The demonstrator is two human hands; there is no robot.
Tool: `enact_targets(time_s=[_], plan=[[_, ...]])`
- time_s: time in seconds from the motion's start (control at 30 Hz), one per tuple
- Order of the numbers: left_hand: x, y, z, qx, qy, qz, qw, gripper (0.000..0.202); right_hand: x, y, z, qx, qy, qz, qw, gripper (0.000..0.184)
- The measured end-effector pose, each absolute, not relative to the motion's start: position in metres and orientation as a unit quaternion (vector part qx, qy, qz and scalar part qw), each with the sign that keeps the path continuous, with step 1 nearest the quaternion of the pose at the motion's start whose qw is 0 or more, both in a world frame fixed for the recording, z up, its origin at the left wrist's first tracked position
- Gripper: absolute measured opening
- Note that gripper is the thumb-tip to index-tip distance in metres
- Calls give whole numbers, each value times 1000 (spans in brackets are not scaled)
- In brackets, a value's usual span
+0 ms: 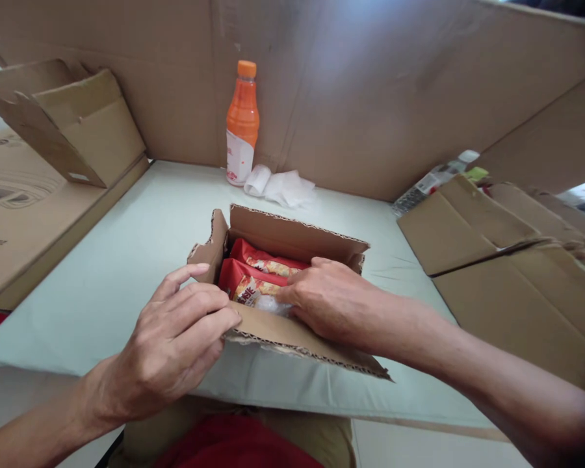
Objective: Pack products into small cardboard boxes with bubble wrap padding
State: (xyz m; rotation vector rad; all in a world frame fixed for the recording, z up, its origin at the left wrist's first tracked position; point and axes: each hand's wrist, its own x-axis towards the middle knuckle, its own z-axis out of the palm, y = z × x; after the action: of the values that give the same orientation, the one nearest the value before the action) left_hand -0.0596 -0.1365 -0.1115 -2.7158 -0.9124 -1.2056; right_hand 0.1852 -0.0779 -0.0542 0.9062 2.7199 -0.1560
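A small cardboard box (273, 224) with its flaps up stands on the table before me. Two red snack packets (244, 283) with yellow print lie side by side in it. Clear, crinkled plastic (269, 303) sits by the nearer packet. My left hand (175, 338) is closed on the box's front left edge, its fingertips on the near flap; the thumb is hidden. My right hand (326, 292) reaches into the box's right part with bent fingers, touching the packets and the plastic. What those fingers hold, if anything, is hidden inside the box.
An orange-capped bottle (242, 123) and crumpled white wrap (285, 187) stand by the tall cardboard wall (351, 97) behind. Opened cartons flank the pale green table cover (121, 260): a left carton (82, 130) and a right carton (521, 292). A clear bottle (433, 182) leans at right.
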Motion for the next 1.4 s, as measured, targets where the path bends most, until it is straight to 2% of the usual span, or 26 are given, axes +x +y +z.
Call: enact_targets(time_s=[0.07,0.13,0.3,0.4,0.47,0.57,0.67,0.73,0.83,0.97,1.1,1.2,1.27,1.4], plan=[[-58,-137,-110,-875,-295,-385,20,28,183,-77,-53,302,942,-57,137,17],[-58,-139,-108,-864,-303,-400,35,32,188,-81,-46,311,944,-53,96,16],[-66,-144,-117,-765,-402,-499,65,61,243,-111,-25,443,869,-20,-218,16],[-73,-147,-139,-708,-476,-522,7,70,289,-138,-44,554,776,-14,-300,15],[-74,-150,-159,-682,-530,-499,-76,71,309,-155,-74,585,751,-56,-302,22],[-72,-156,-190,-603,-585,-476,-258,70,310,-175,-128,606,732,-151,-273,39],[-73,-154,-206,-526,-593,-457,-402,58,278,-178,-165,601,712,-214,-293,46],[-74,-139,-206,-524,-592,-440,-425,49,254,-166,-173,590,700,-236,-327,40],[-55,-102,-197,-546,-577,-448,-410,48,247,-137,-168,592,680,-248,-354,36],[13,-74,-184,-584,-501,-458,-446,44,289,-147,-166,652,606,-175,-420,25],[72,-79,-187,-622,-412,-414,-522,38,332,-212,-183,735,540,-95,-399,31],[87,-81,-193,-625,-380,-398,-554,40,346,-249,-195,738,552,-73,-381,34],[86,-81,-197,-614,-387,-402,-558,48,350,-256,-201,726,565,-64,-387,45],[76,-93,-206,-554,-477,-414,-542,69,361,-240,-210,707,561,-102,-418,84]])
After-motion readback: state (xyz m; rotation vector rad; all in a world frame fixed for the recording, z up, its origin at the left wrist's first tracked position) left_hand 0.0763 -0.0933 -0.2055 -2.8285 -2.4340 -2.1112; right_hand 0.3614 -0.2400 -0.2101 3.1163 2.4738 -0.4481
